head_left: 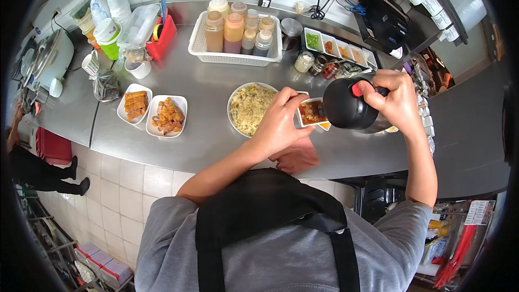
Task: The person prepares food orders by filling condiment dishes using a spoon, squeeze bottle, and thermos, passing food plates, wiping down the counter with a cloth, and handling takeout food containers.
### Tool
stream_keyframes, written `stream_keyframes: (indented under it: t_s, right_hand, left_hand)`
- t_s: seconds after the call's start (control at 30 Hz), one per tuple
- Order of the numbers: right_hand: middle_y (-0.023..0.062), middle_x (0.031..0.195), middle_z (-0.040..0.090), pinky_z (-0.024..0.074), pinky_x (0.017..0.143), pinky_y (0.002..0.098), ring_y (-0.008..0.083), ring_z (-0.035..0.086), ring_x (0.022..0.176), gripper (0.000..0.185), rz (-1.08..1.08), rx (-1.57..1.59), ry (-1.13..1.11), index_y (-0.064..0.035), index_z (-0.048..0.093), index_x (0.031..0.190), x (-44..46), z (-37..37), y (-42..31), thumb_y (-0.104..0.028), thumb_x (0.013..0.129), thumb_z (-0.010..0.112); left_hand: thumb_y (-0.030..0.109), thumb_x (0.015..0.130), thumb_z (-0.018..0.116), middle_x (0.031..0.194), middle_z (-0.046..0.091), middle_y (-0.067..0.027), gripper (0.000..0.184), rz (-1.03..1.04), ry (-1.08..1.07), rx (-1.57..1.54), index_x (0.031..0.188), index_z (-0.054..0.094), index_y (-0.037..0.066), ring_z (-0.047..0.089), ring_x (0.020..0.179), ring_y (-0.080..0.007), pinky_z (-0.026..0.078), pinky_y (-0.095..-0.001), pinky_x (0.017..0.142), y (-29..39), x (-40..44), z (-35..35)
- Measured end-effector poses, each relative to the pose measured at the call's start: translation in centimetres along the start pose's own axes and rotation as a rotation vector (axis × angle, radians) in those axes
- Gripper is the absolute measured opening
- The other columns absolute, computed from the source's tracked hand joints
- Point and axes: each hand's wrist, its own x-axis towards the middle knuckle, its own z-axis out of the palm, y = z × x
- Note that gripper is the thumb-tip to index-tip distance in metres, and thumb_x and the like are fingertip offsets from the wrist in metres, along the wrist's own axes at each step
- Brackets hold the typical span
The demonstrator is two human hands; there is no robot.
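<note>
My left hand (275, 124) grips the left side of a small white dish (300, 117) that holds brown sauce (312, 112). In my right hand (396, 96) is a jug with a black lid (345, 104) and a red button (357, 90), tilted with its top toward the dish. Whether liquid is flowing from it I cannot make out. Just left of my left hand stands a round bowl of fried rice (250, 105), partly covered by my fingers. Below my left hand a reddish cloth (298, 157) lies on the counter.
Two white plates with sliced fried food (136, 105) and browned pieces (168, 116) sit at left. A white basket (235, 58) of sauce bottles stands behind. At the back right are a topping tray (339, 47) and small jars (304, 61). Another person (40, 167) stands far left.
</note>
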Motion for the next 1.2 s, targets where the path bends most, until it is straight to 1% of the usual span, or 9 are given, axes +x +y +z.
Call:
stream_keyframes:
  t_s: [0.17, 0.27, 0.43, 0.5, 0.53, 0.63, 0.67, 0.9, 1.2]
  right_hand:
    - [0.0079, 0.052, 0.043, 0.0332, 0.052, 0.0316, 0.0106, 0.038, 0.052, 0.04, 0.08, 0.218, -0.015, 0.0055, 0.058, 0.064, 1.4, 1.4, 0.2, -0.028, 0.083, 0.071]
    - [-0.0001, 0.058, 0.056, 0.0351, 0.056, 0.0274, 0.0047, 0.042, 0.061, 0.05, 0.176, 0.411, -0.028, 0.0062, 0.068, 0.072, 2.2, 2.8, 0.7, -0.041, 0.09, 0.067]
    - [-0.0034, 0.063, 0.057, 0.0329, 0.056, 0.023, 0.0036, 0.043, 0.061, 0.056, 0.297, 0.656, -0.041, 0.0, 0.074, 0.085, 4.4, 5.7, 0.6, -0.053, 0.093, 0.058]
    - [-0.0054, 0.068, 0.056, 0.0272, 0.054, 0.0226, 0.0041, 0.04, 0.058, 0.051, 0.463, 0.816, 0.045, -0.0098, 0.066, 0.078, 5.9, 7.0, 0.4, -0.059, 0.09, 0.058]
    - [-0.0065, 0.065, 0.048, 0.0235, 0.054, 0.0231, 0.0048, 0.032, 0.056, 0.051, 0.405, 0.898, -0.02, -0.0108, 0.06, 0.078, 6.9, 7.2, 0.2, -0.06, 0.092, 0.056]
    - [-0.0079, 0.055, 0.036, 0.0187, 0.052, 0.0246, 0.0065, 0.025, 0.052, 0.058, 0.399, 1.106, -0.014, -0.0138, 0.054, 0.058, 9.6, 10.0, -1.5, -0.059, 0.094, 0.051]
    - [-0.0076, 0.055, 0.033, 0.0179, 0.053, 0.0254, 0.0072, 0.024, 0.053, 0.057, 0.312, 1.184, -0.032, -0.0162, 0.042, 0.056, 10.4, 11.2, -2.6, -0.056, 0.096, 0.05]
    - [-0.007, 0.069, 0.047, 0.0308, 0.059, 0.0206, 0.004, 0.039, 0.062, 0.038, 0.033, 1.39, -0.172, -0.0097, 0.06, 0.079, 17.3, 22.0, -10.8, -0.041, 0.1, 0.053]
    - [-0.0019, 0.064, 0.048, 0.035, 0.056, 0.0248, 0.0074, 0.043, 0.06, 0.044, 0.164, 1.375, -0.094, -0.0045, 0.061, 0.076, 24.2, 38.7, -19.7, -0.044, 0.097, 0.056]
  left_hand:
    - [0.014, 0.063, 0.083, 0.107, 0.053, -0.0122, 0.058, 0.003, 0.056, 0.042, 0.116, 0.062, 0.001, 0.057, 0.101, -0.0299, 0.047, -0.038, 0.089, -1.2, -0.9, -2.7]
    - [0.015, 0.063, 0.083, 0.106, 0.054, -0.0115, 0.058, -0.018, 0.085, 0.071, 0.116, 0.063, 0.002, 0.057, 0.101, -0.0286, 0.047, -0.0371, 0.089, -1.6, -1.5, -4.8]
    - [0.017, 0.064, 0.084, 0.106, 0.054, -0.011, 0.059, -0.056, 0.149, 0.153, 0.117, 0.063, 0.004, 0.057, 0.1, -0.0278, 0.047, -0.0365, 0.088, -1.3, -2.7, -8.6]
    - [0.017, 0.064, 0.084, 0.106, 0.054, -0.011, 0.059, -0.063, 0.187, 0.212, 0.117, 0.063, 0.004, 0.057, 0.1, -0.0276, 0.047, -0.0364, 0.088, -1.5, -3.6, -10.2]
    - [0.017, 0.064, 0.084, 0.106, 0.054, -0.011, 0.059, -0.064, 0.21, 0.257, 0.117, 0.063, 0.004, 0.057, 0.099, -0.0273, 0.047, -0.0364, 0.087, -1.6, -4.1, -10.9]
    - [0.016, 0.064, 0.084, 0.105, 0.054, -0.0107, 0.059, -0.15, 0.27, 0.335, 0.117, 0.063, 0.004, 0.058, 0.097, -0.0263, 0.048, -0.0358, 0.085, -2.4, -6.0, -13.0]
    - [0.015, 0.063, 0.084, 0.105, 0.054, -0.0098, 0.059, -0.145, 0.312, 0.371, 0.117, 0.063, 0.004, 0.058, 0.096, -0.0242, 0.049, -0.0342, 0.082, -2.8, -6.8, -13.5]
    - [0.012, 0.063, 0.083, 0.106, 0.054, -0.0092, 0.059, -0.32, 0.462, 0.408, 0.118, 0.063, 0.004, 0.058, 0.095, -0.0213, 0.05, -0.0321, 0.078, -3.9, -11.4, -16.5]
    - [0.009, 0.063, 0.083, 0.104, 0.055, -0.0083, 0.062, -0.44, 0.522, 0.504, 0.122, 0.063, 0.006, 0.058, 0.095, -0.0212, 0.049, -0.0325, 0.081, -4.5, -13.4, -18.0]
